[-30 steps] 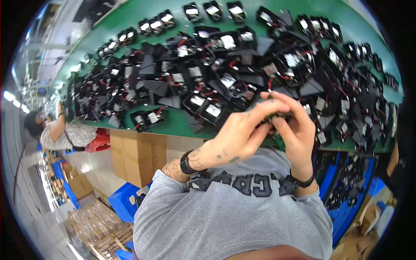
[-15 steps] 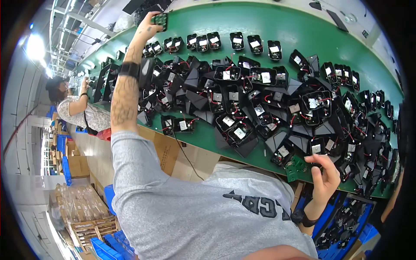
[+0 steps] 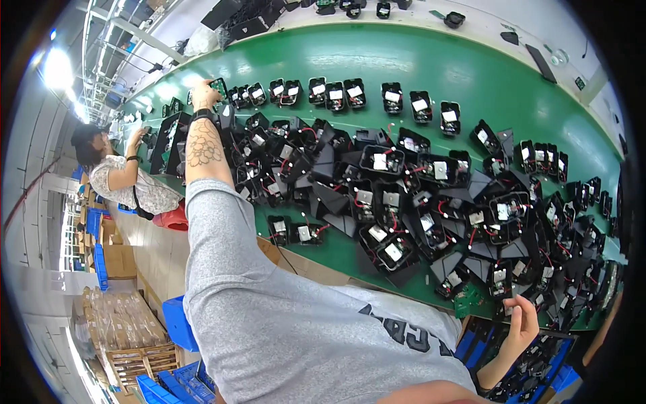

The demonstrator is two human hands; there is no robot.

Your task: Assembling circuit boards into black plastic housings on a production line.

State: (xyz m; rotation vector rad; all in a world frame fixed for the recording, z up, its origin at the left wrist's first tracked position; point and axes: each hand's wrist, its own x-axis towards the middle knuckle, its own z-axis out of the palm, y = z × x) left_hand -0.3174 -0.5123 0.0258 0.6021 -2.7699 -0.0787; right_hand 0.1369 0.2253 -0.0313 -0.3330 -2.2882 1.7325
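My left arm reaches out to the far left of the table, and my left hand (image 3: 204, 96) grips a small black case with a green circuit board (image 3: 219, 88) in it. The case is close to the row of black cases along the table. My right hand (image 3: 522, 322) is by the near edge at the right, its fingers loosely bent and apart, with nothing visible in them. Beside it lie several green circuit boards (image 3: 467, 301) and a black case with a white block (image 3: 500, 277).
A large pile of black cases (image 3: 392, 250) with red wires covers the green table (image 3: 323, 50). More cases stand in a back row (image 3: 391, 98). A co-worker (image 3: 118, 172) is at the left, near a black box (image 3: 168, 143). Blue crates (image 3: 176, 387) stand on the floor.
My left hand has come down and left with the case, toward the back row. My right hand stays near the circuit boards. The view has shifted, showing more of the table's far side.
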